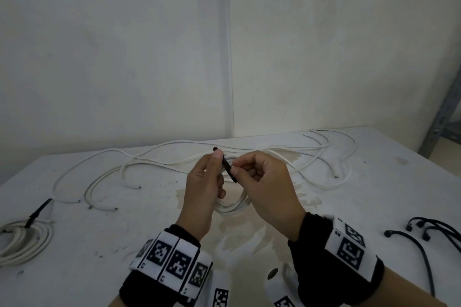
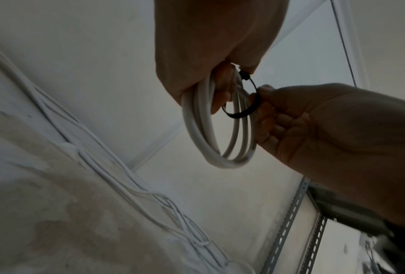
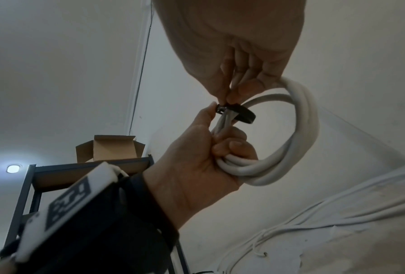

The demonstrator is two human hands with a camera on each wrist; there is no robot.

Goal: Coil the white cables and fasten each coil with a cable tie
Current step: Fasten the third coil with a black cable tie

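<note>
My left hand [image 1: 219, 164] grips a small coil of white cable [image 1: 232, 207] above the table's middle, with its thumb against the head of a black cable tie [image 1: 228, 169]. The tie is looped round the coil's strands. My right hand [image 1: 235, 168] pinches the tie's strap between thumb and forefinger, right beside the left hand. In the left wrist view the coil [image 2: 197, 133] hangs from my left hand [image 2: 220, 89] and the tie [image 2: 248, 109] curves to my right hand [image 2: 257, 96]. In the right wrist view the tie [image 3: 241, 113] rings the coil [image 3: 302, 129].
A tied white coil [image 1: 25, 239] with a black tie [image 1: 37, 212] lies at the table's left edge. Several loose white cables [image 1: 174, 159] sprawl across the back. Spare black cable ties [image 1: 424, 232] lie at the right. A metal shelf upright [image 1: 444, 107] stands at the far right.
</note>
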